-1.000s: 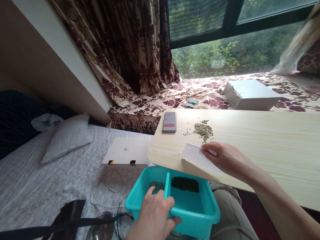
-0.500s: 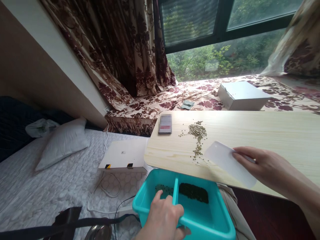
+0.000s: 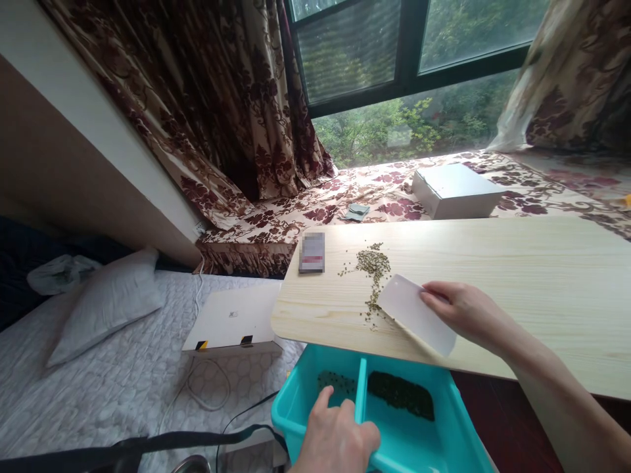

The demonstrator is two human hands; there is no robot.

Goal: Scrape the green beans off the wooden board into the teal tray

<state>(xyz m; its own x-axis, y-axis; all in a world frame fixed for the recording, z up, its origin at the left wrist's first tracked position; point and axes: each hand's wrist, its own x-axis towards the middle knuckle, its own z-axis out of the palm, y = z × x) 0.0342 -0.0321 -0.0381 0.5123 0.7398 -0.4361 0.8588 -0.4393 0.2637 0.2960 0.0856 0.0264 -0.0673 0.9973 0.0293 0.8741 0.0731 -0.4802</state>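
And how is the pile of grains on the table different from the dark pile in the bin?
Colour: the table pile is olive and lighter; the bin pile is very dark green.
Shape: the table pile is loose, with stray grains around it; the bin pile is a compact strip.
Place: the table pile lies on the flat table; the bin pile sits in the right compartment of the bin.
Both look greenish.

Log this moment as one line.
left hand: gripping teal bin at near rim | right hand: holding white flat piece beside greenish grains on table | bin's right compartment: dark mass
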